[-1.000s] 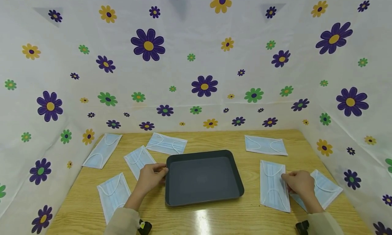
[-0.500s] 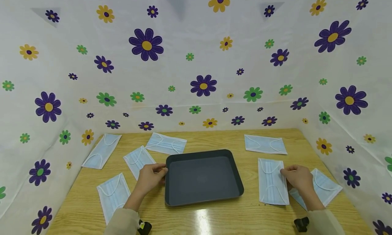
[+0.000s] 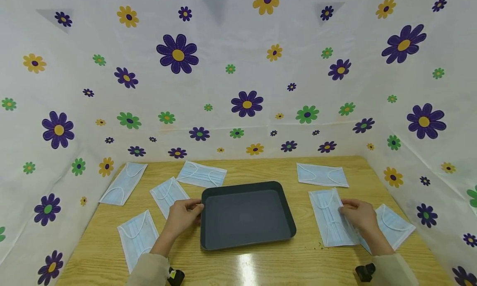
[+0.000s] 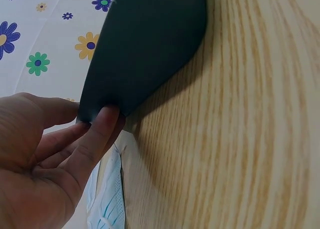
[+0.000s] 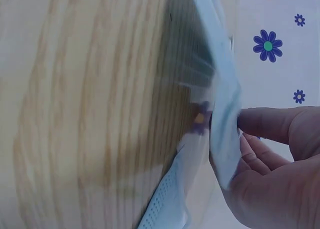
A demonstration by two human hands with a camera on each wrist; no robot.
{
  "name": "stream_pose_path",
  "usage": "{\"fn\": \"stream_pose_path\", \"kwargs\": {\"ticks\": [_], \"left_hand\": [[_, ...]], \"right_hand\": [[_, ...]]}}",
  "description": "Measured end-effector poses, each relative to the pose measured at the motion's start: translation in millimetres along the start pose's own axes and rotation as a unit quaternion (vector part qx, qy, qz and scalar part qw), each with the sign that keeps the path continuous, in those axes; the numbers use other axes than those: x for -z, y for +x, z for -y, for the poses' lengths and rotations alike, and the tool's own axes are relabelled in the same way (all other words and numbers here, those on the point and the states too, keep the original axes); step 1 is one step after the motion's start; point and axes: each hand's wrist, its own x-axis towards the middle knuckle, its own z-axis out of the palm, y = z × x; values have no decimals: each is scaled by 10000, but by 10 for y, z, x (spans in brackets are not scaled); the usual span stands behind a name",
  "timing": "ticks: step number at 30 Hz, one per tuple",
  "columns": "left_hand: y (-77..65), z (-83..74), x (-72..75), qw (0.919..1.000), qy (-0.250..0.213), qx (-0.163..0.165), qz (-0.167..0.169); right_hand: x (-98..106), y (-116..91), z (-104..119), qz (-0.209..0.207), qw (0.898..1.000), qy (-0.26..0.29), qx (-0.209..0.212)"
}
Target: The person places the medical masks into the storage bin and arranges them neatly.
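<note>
Head view. Face masks (image 3: 202,175), seven: four left, three right. Covered in part: lower-left mask (image 3: 136,236), by forearm and sleeve; second-row mask (image 3: 167,193), by the left hand (image 3: 182,215); rightmost mask (image 3: 396,227), by the right hand (image 3: 359,217) and the held mask (image 3: 329,219). Sleeves (image 3: 149,270), two, cut off below. Tray (image 3: 246,217), one: dark grey, rectangular, round-cornered, on the wood-grain table (image 3: 290,267); left hand pinches its left rim. Held mask: pale blue, pleated, white ear loops; right of the tray and apart from it, tilted, its right edge pinched by the right hand.

Left wrist view. Tray, outer wall only, cut off at top; thumb and fingers close on its edge. Mask portions below, cut off; count uncertain.

Right wrist view. Held mask, seen nearly edge-on, blurred, cut off at top; thumb on it, some fingertips hidden. See-through patch alongside, hard to make out. Another mask, one, cut off below.
</note>
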Motion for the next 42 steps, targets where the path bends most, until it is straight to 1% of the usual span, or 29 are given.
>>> {"fn": "stream_pose_path", "kwargs": {"ticks": [4, 8, 14, 21, 23, 29, 35, 38, 42], "left_hand": [[8, 19, -5, 10000, 3, -5, 7], [7, 24, -4, 10000, 7, -14, 5], [0, 22, 2, 10000, -3, 6, 13], [-2, 24, 2, 10000, -50, 29, 23], [-3, 25, 3, 10000, -60, 38, 33], [-4, 32, 3, 10000, -61, 21, 51], [-1, 40, 1, 10000, -54, 41, 60], [-1, 40, -1, 10000, -28, 29, 50], [-1, 39, -2, 10000, -41, 24, 44]], "right_hand": [[-20, 3, 34, -49, 9999, -106, 12], [-12, 8, 61, 63, 10000, -18, -31], [-1, 35, 48, 224, 9990, 366, -100], [12, 46, 69, 387, 9955, 809, -297], [19, 43, 95, 442, 9947, 869, -340], [26, 23, 207, 503, 9947, 817, -378], [27, -6, 328, 652, 9938, 881, -192], [19, -20, 398, 743, 9923, 975, -153], [-12, -30, 486, 762, 9917, 1033, -115]]}}
